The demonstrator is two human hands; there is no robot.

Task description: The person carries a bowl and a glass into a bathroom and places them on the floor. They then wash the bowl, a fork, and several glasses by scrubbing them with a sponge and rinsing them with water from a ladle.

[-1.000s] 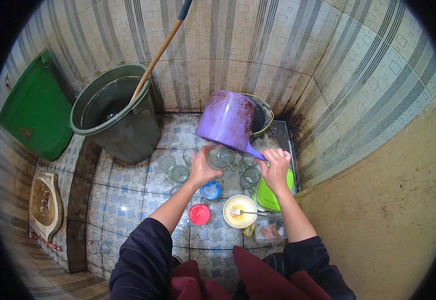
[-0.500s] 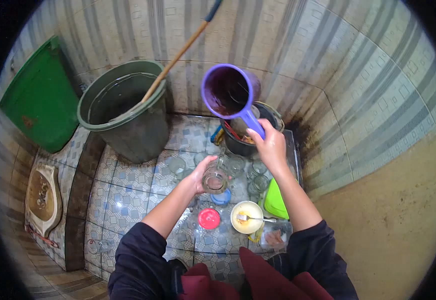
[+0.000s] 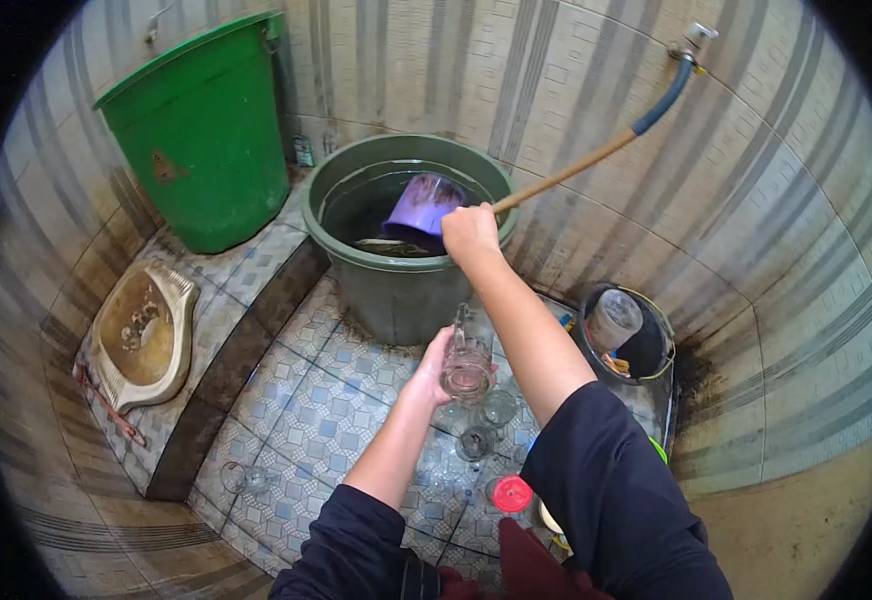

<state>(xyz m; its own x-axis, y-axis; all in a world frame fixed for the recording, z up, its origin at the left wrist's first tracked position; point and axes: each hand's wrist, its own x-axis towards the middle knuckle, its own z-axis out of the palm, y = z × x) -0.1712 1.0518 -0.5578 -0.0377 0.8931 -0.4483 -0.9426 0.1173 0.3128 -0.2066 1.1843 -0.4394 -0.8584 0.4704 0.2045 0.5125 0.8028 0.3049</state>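
My left hand is wrapped round a clear glass mug, held above the tiled floor with its base toward me. Over the rim of the large grey-green water bin, my right hand grips the handle of a purple dipper. The dipper is tilted down into the bin, its lower part at the water. Its handle is mostly hidden by my fingers. Below the mug, several glasses stand on the floor near a red lid.
A green bin stands on the raised ledge at the left, beside a squat toilet. A hose runs from the wall tap into the water bin. On the right is a black bucket holding a clear container. Two glasses lie at lower left.
My right hand has moved the purple dipper left from above the black bucket into the water bin. The view has turned up and left. My left hand still holds the mug.
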